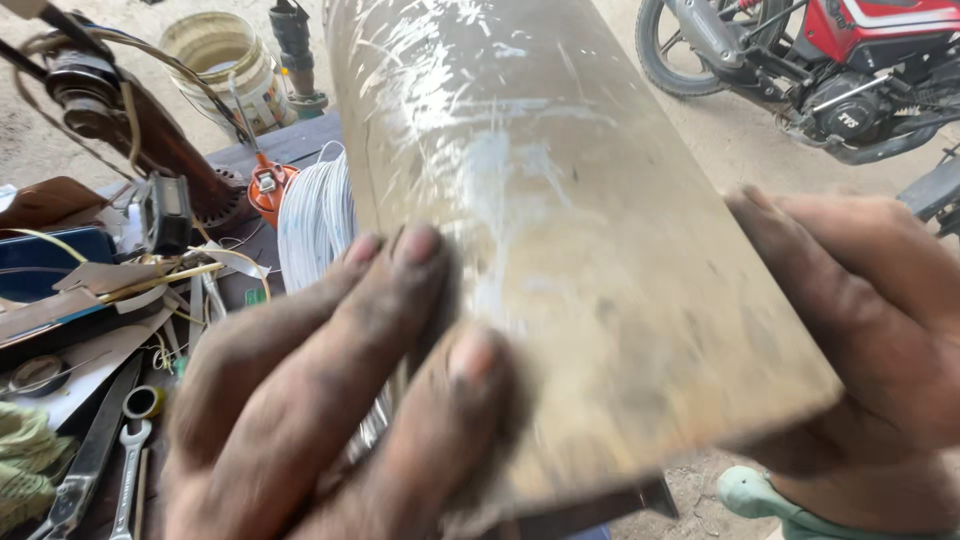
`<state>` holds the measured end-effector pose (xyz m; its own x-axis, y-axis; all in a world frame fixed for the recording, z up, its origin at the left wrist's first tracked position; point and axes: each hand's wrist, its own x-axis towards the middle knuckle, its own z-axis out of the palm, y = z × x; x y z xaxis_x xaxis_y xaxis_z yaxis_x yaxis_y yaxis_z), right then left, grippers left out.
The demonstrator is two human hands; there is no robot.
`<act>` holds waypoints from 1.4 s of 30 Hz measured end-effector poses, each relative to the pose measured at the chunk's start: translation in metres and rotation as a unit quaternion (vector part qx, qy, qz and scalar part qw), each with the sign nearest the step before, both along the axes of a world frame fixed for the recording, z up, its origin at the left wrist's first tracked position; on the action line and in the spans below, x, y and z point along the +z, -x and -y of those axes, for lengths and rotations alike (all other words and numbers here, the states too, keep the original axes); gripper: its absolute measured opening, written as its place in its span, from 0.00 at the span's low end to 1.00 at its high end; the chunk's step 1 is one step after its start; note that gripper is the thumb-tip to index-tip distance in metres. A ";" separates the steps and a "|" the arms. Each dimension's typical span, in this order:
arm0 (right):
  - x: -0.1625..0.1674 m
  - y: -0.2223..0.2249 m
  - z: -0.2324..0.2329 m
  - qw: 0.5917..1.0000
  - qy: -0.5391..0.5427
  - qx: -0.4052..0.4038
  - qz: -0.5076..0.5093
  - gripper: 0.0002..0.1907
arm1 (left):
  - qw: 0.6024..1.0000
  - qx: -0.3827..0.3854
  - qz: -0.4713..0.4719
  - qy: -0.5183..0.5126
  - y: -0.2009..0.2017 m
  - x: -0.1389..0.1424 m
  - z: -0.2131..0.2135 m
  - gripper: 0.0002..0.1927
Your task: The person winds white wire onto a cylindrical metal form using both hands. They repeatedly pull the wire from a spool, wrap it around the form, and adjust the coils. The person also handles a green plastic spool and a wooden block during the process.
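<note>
Head view: the left hand [330, 400] and right hand [870, 330] have their fingers clamped on the near end of a scratched metal cylinder [560, 230], held above the cluttered surface [290, 145]. Risk: dusty fingers may slip, dropping the cylinder onto the wire coil [315, 220].

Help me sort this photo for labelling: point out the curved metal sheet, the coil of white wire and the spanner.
curved metal sheet [560, 230], head view, on its scratched middle face.
coil of white wire [315, 220], head view, on the outer windings left of the sheet.
spanner [128, 470], head view, on its shank below the open end.
</note>
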<state>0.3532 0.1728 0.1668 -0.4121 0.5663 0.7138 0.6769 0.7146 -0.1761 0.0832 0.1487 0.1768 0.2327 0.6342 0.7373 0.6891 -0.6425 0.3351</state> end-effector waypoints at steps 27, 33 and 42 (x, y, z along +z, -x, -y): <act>-0.013 0.011 0.028 0.991 -0.017 0.056 -0.117 0.40 | 0.982 0.010 0.190 -0.018 0.066 -0.056 0.040 0.24; -0.021 0.006 0.015 0.988 0.050 0.030 -0.142 0.22 | 0.958 0.048 0.270 0.085 0.106 -0.100 0.054 0.15; -0.034 -0.011 0.001 0.981 -0.016 0.020 -0.190 0.15 | 0.968 0.110 0.202 0.102 0.117 -0.124 0.083 0.14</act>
<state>0.3640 0.1713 0.1326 -0.1342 0.5301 0.8373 0.5380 0.7485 -0.3876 -0.0340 0.0661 0.0523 -0.2069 0.7779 0.5934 0.5877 -0.3860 0.7110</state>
